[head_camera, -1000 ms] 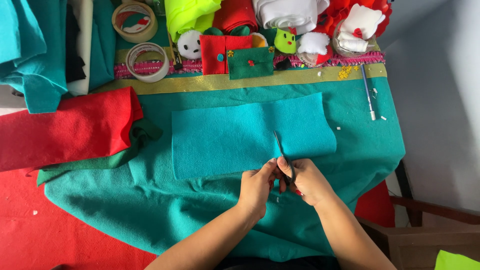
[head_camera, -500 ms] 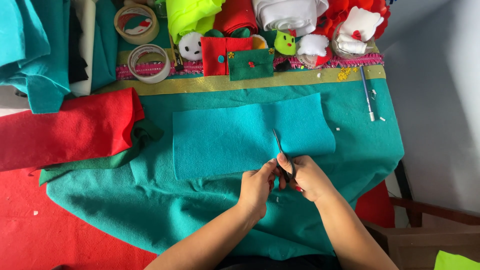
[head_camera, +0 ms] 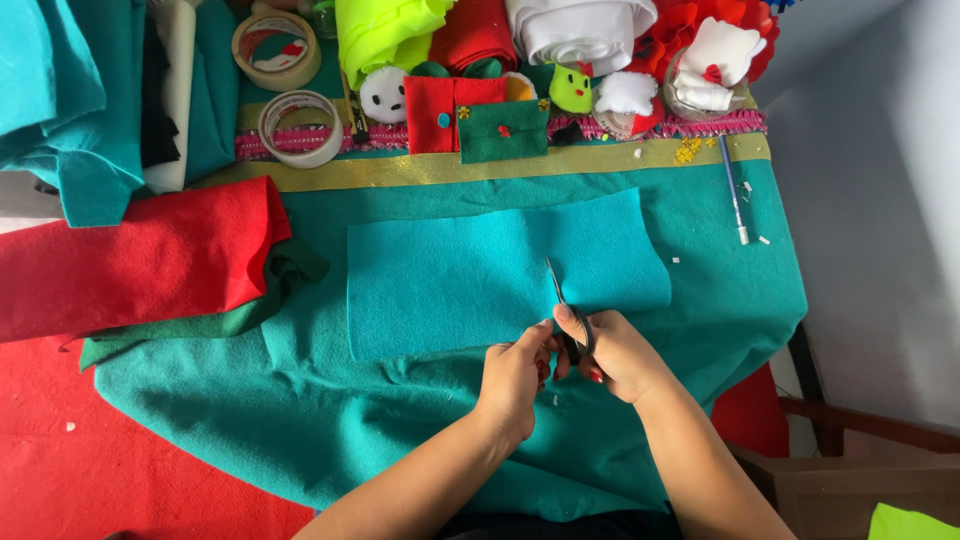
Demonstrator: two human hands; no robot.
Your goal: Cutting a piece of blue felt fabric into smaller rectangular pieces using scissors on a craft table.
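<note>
My right hand (head_camera: 620,355) grips small scissors (head_camera: 566,312), fingers curled tight through the handles, blades pointing to 12 o'clock and biting into the lower edge of the light teal felt rectangle (head_camera: 480,275). My left hand (head_camera: 515,375) sits just beside it at 9 o'clock, fingers pinching the felt's bottom edge next to the cut. The two hands touch near the scissor handles.

The felt rectangle lies flat mid-tabletop on a bigger dark teal felt sheet (head_camera: 300,400) that drapes over the front edge. At 9 o'clock of the rectangle, a folded red felt piece (head_camera: 140,260) with dark green felt (head_camera: 280,280) peeking from under it. At 10 o'clock, two tape rolls (head_camera: 298,128), one behind the other, and stacked teal fabric (head_camera: 70,100) further left.

At 12 o'clock, a gold ribbon strip (head_camera: 450,168) runs across, and behind it a small red and green felt pouch (head_camera: 480,125), a white round plush face (head_camera: 383,95) and a green plush face (head_camera: 571,90). Behind those, rolls of neon yellow fabric (head_camera: 385,30), red and white fabric. At 2 o'clock, a pen (head_camera: 733,190) lies on the dark teal sheet, near white and red plush toys (head_camera: 715,60). Red cloth (head_camera: 120,470) shows at 7 o'clock under the sheet.
</note>
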